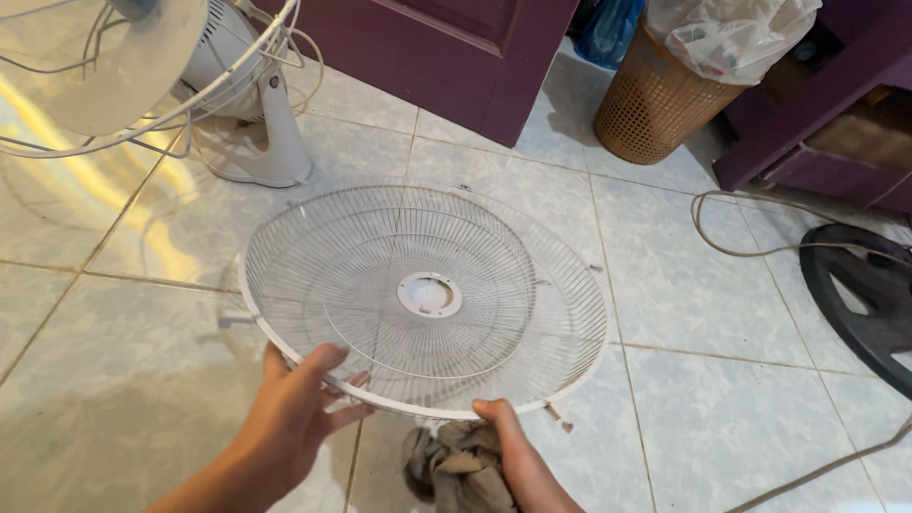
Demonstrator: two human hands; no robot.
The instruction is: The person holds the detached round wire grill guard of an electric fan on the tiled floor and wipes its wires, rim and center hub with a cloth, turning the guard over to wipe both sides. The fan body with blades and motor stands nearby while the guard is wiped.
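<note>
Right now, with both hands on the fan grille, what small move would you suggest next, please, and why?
Probably bring the cloth up onto the grille wires near the rim. The left hand already grips the near rim and steadies it, while the right hand holds the bunched cloth just under the edge, thumb on the rim, not yet on the wires.

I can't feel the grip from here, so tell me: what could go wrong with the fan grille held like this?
The fan grille is held only at its near rim, by the left hand and the right hand, so it may tip or slip onto the tiles.
The right hand also holds a rag, which may weaken that grip.
A cable lies loose on the floor at the right; a foot might catch it.
</note>
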